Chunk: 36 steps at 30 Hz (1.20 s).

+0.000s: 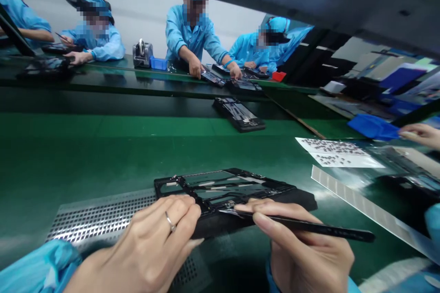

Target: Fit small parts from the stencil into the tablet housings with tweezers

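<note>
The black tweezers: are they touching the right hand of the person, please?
Touching. The head view shows it plainly: the right hand grips the black tweezers, which lie across it, their rear end sticking out beyond.

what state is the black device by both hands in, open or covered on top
Open on top: the inner parts of the black device lie exposed, with no lid over them.

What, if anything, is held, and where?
Right hand: a slim black tool, near its pointed tip. Left hand: on the black fixture, near edge; grip unclear.
</note>
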{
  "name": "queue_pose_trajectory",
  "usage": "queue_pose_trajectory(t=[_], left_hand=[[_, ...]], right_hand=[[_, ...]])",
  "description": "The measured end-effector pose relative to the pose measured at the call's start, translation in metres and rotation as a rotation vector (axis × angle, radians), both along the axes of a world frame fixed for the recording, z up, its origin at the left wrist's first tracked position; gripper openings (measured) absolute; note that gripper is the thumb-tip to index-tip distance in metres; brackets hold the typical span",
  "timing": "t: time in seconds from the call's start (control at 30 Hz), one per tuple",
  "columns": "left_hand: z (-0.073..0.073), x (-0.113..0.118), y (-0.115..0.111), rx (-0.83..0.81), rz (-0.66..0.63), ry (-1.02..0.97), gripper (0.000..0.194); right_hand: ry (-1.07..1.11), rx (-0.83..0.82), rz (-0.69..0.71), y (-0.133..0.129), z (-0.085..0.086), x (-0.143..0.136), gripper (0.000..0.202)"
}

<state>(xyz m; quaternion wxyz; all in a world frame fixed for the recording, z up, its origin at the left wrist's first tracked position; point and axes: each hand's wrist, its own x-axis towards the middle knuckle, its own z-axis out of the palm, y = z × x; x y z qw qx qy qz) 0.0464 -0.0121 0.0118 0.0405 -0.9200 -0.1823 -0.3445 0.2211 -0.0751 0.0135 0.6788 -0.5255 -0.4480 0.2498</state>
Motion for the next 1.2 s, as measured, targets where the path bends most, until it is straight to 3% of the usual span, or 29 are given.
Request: queue_pose_trajectory(t=[1.2], left_hand=[[0.0024,0.0034,0.0006,-0.017,0.022,-0.003,0.026]], right_hand=[[-0.043,0.015,-0.048,-0.0023,-0.0017,-0.0056,0.025]])
